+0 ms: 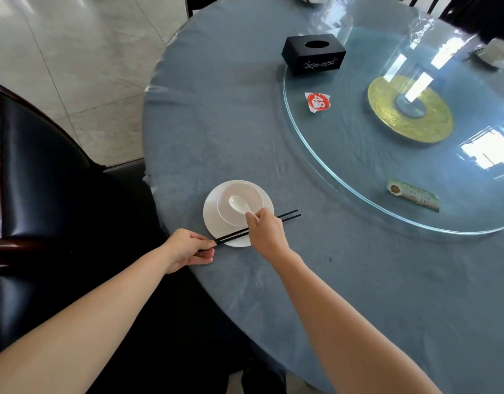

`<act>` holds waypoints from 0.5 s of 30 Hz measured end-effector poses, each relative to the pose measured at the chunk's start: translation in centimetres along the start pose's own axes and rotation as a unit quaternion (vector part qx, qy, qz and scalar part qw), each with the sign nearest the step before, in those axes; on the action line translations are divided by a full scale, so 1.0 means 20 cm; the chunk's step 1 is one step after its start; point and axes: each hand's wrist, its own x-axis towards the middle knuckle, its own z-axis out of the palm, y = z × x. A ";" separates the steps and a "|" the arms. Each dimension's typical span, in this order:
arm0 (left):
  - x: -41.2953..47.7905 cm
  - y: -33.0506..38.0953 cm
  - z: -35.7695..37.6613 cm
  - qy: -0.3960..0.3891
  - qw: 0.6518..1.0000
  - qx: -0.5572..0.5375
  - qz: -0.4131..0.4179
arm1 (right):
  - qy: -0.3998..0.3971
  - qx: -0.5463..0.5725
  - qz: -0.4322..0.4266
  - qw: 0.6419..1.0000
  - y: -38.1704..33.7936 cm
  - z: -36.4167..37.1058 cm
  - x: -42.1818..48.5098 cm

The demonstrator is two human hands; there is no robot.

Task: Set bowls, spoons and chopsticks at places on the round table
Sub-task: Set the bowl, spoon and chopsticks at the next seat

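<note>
two bare forearms come in from the bottom edge and reach out over the near side of the round worktop (358,280), which has a blue cloth under a clear cover. the left hand (188,250) is pinched around the near ends of a pair of black chopsticks (287,216), which lie across the right rim of a white plate (213,220) and stick out past it onto the cloth. the right hand (266,230) is above the chopsticks, fingers closed on the handle of a white spoon (238,203) whose scoop sits inside the white bowl (245,191) on that plate. further back there's a glass turntable (344,177) with a black tissue box (313,54) at its edge. a dark chair (40,172) is off to the left.
</note>
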 end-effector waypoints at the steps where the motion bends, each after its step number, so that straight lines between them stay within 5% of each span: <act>1: 0.00 0.00 0.00 -0.001 1.000 -0.001 -0.001 | -0.001 -0.002 0.005 1.000 0.01 0.01 0.01; 15: -0.04 0.00 0.03 0.002 0.999 -0.046 -0.017 | 0.012 -0.051 0.021 0.998 0.02 0.02 0.03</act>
